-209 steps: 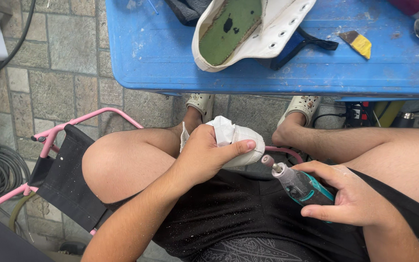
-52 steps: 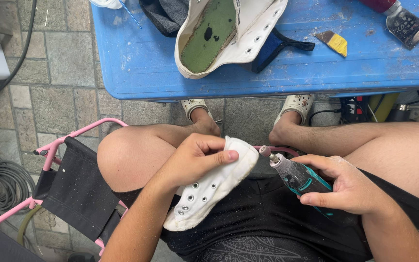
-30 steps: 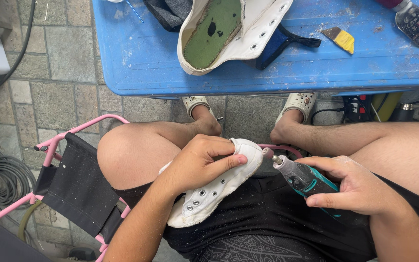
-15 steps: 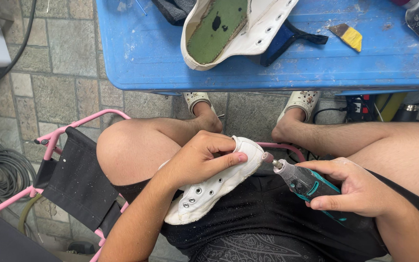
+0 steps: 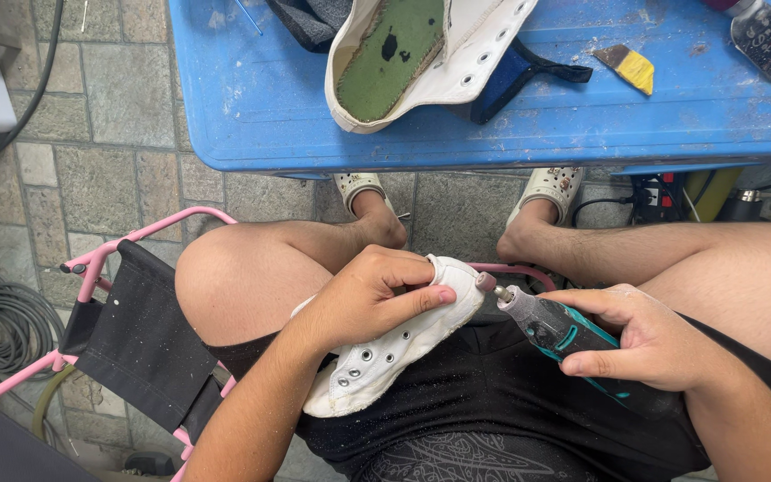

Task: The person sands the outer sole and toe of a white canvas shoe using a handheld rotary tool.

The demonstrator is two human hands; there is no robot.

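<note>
Shoe upper, white w/ metal eyelets, lay across your lap, toe end up toward the rotary tool. Your left hand was clamped over that toe end, thumb along the side, fingers curled on top. Your right hand was wrapped round the teal-and-grey tool body, index finger along it, just right of the upper.

Change vs. approx. 1 s before: the tool's small pinkish tip had closed in from a short gap to the toe edge, touching or nearly so; can't tell which. The upper had barely moved over that second; further back you'd held it bunched up, eyelets hidden. So judged from that, positioning was done and grinding at the toe edge was on.

Beyond the upper, the blue desk carried a second white upper w/ green insole and a yellow-ended scraper. Pink-framed chair stood left of the upper.
</note>
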